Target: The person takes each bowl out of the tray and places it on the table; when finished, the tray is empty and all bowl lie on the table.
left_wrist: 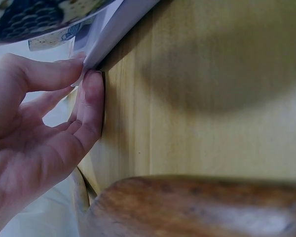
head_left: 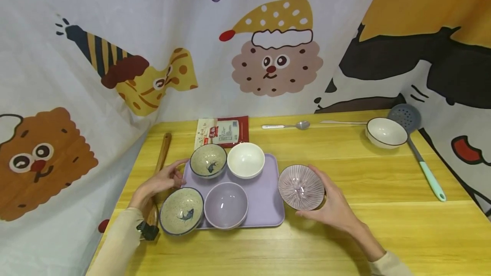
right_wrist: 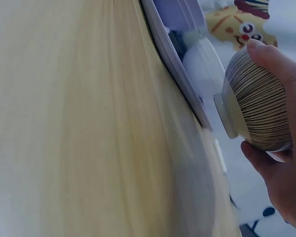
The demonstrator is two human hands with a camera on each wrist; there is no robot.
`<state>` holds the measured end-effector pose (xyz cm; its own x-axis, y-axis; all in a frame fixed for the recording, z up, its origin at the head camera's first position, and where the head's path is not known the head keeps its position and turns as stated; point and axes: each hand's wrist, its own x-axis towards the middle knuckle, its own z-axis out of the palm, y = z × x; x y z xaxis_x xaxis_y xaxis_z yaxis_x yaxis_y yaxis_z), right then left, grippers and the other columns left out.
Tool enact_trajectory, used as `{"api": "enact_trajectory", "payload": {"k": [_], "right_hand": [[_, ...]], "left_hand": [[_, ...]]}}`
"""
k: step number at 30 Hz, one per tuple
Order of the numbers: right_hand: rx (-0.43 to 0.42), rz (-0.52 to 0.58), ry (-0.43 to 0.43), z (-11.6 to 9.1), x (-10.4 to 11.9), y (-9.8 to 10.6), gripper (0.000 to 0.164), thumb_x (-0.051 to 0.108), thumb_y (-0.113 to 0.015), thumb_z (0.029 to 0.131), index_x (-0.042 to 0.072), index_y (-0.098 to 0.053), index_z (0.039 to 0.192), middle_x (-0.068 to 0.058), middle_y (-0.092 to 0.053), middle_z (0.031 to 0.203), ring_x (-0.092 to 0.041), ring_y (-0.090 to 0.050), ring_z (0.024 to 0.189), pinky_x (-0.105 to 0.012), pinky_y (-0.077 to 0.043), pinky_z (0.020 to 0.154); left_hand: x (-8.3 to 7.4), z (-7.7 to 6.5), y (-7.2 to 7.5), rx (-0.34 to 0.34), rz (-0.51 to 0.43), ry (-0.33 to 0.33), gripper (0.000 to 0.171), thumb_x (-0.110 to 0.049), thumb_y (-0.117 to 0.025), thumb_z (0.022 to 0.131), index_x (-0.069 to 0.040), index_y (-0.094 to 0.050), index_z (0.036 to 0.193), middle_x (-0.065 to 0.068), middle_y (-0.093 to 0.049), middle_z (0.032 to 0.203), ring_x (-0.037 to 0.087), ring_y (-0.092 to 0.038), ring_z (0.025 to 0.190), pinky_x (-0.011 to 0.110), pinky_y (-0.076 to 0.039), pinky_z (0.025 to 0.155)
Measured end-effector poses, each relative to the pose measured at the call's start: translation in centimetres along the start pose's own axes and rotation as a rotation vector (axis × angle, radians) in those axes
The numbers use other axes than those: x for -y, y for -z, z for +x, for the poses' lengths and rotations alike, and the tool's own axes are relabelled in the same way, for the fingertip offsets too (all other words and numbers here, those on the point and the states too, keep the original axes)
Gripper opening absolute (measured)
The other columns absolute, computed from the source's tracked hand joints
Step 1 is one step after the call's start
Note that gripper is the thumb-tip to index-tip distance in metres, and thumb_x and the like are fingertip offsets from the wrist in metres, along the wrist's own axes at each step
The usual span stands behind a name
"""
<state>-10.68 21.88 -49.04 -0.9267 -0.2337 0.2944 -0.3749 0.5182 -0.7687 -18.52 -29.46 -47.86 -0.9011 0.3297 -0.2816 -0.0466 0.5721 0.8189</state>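
Note:
My right hand [head_left: 333,205] grips a purple-striped bowl [head_left: 301,187] between thumb and fingers, just beyond the right edge of a lilac tray [head_left: 264,208]. In the right wrist view the striped bowl [right_wrist: 259,101] hangs above the table, its foot showing. My left hand [head_left: 163,181] pinches the tray's left edge; in the left wrist view thumb and fingertips meet at the tray rim [left_wrist: 106,42]. Four bowls would be several: a speckled fish bowl [head_left: 208,161], a white bowl [head_left: 246,160], a second fish bowl [head_left: 182,211] overhanging the left edge, and a plain lilac bowl [head_left: 226,205].
Beyond the tray lie a red-and-cream packet [head_left: 230,131] and a white-handled spoon [head_left: 285,126]. At the back right, a dark-rimmed white bowl [head_left: 386,133] stands beside a grey slotted skimmer [head_left: 418,148]. A wooden utensil [head_left: 164,150] lies left of the tray, partly under my left arm.

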Motion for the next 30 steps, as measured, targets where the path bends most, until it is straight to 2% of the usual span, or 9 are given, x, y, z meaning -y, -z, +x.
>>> {"api": "enact_trajectory", "payload": {"k": [8, 11, 13, 16, 18, 22, 25, 26, 30], "right_hand": [[-0.109, -0.092, -0.078, -0.7, -1.2, 2.2, 0.126, 0.029, -0.102, 0.052, 0.012, -0.034, 0.157, -0.02, -0.049, 0.149, -0.036, -0.055, 0.122, -0.06, -0.049, 0.094], [-0.136, -0.103, -0.113, -1.0, -1.9, 3.0, 0.125, 0.025, -0.101, 0.055, 0.012, -0.032, 0.158, -0.021, -0.049, 0.147, -0.037, -0.054, 0.122, -0.037, -0.05, 0.096], [-0.152, -0.103, -0.138, -1.2, -2.4, 3.5, 0.124, 0.023, -0.1, 0.057, 0.014, -0.031, 0.159, -0.022, -0.048, 0.147, -0.038, -0.053, 0.122, -0.02, -0.044, 0.094], [-0.179, -0.093, -0.182, -1.4, -3.2, 4.2, 0.124, 0.021, -0.099, 0.059, 0.016, -0.027, 0.16, -0.024, -0.045, 0.148, -0.039, -0.05, 0.124, -0.007, -0.033, 0.091], [-0.203, -0.096, -0.207, -1.5, -3.5, 4.7, 0.125, 0.02, -0.099, 0.06, 0.017, -0.026, 0.161, -0.025, -0.043, 0.15, -0.041, -0.049, 0.125, -0.006, -0.032, 0.091], [-0.267, -0.107, -0.249, -1.6, -4.2, 5.7, 0.123, 0.019, -0.098, 0.061, 0.016, -0.025, 0.161, -0.025, -0.043, 0.152, -0.043, -0.047, 0.127, -0.015, -0.034, 0.097], [-0.323, -0.111, -0.285, -1.8, -4.8, 6.4, 0.121, 0.018, -0.096, 0.063, 0.016, -0.026, 0.161, -0.023, -0.043, 0.152, -0.042, -0.046, 0.127, -0.016, -0.032, 0.099], [-0.342, -0.113, -0.305, -1.9, -4.9, 6.6, 0.12, 0.018, -0.096, 0.063, 0.016, -0.026, 0.161, -0.022, -0.044, 0.152, -0.04, -0.046, 0.127, -0.011, -0.03, 0.097], [-0.411, -0.101, -0.373, -2.1, -5.7, 7.7, 0.118, 0.016, -0.095, 0.065, 0.016, -0.026, 0.161, -0.02, -0.042, 0.154, -0.039, -0.044, 0.132, -0.015, -0.027, 0.106]], "left_hand": [[0.2, 0.0, 0.2, 0.013, -0.018, -0.013, 0.087, 0.009, -0.061, 0.08, 0.001, -0.024, 0.159, 0.018, -0.057, 0.097, 0.024, -0.055, 0.086, 0.03, -0.052, 0.074], [0.3, 0.0, 0.1, 0.011, -0.013, -0.012, 0.086, 0.008, -0.061, 0.081, 0.0, -0.025, 0.158, 0.018, -0.057, 0.097, 0.022, -0.055, 0.086, 0.031, -0.052, 0.074], [0.3, 0.0, 0.1, 0.012, -0.008, -0.011, 0.086, 0.007, -0.061, 0.081, 0.0, -0.025, 0.158, 0.018, -0.057, 0.097, 0.022, -0.054, 0.086, 0.031, -0.051, 0.074], [0.3, 0.0, 0.1, 0.011, -0.012, -0.004, 0.085, 0.006, -0.063, 0.082, -0.001, -0.025, 0.159, 0.017, -0.056, 0.097, 0.022, -0.054, 0.087, 0.031, -0.05, 0.074], [0.3, 0.1, 0.1, 0.012, -0.013, -0.008, 0.086, 0.006, -0.063, 0.082, -0.001, -0.025, 0.159, 0.017, -0.056, 0.098, 0.023, -0.053, 0.087, 0.031, -0.05, 0.074], [0.3, 0.2, 0.2, 0.002, -0.002, -0.003, 0.084, 0.004, -0.064, 0.083, -0.002, -0.027, 0.158, 0.017, -0.056, 0.098, 0.022, -0.053, 0.087, 0.031, -0.05, 0.075], [0.3, 0.2, 0.1, -0.008, 0.01, 0.012, 0.083, 0.004, -0.065, 0.084, -0.004, -0.029, 0.158, 0.016, -0.056, 0.097, 0.022, -0.053, 0.087, 0.031, -0.05, 0.075], [0.4, 0.2, 0.2, -0.007, 0.011, 0.015, 0.083, 0.004, -0.065, 0.084, -0.004, -0.029, 0.158, 0.016, -0.056, 0.098, 0.022, -0.053, 0.087, 0.031, -0.05, 0.075], [0.5, 0.2, 0.1, -0.007, 0.02, 0.019, 0.083, 0.004, -0.064, 0.083, -0.004, -0.029, 0.158, 0.016, -0.056, 0.098, 0.023, -0.053, 0.087, 0.031, -0.05, 0.076]]}}
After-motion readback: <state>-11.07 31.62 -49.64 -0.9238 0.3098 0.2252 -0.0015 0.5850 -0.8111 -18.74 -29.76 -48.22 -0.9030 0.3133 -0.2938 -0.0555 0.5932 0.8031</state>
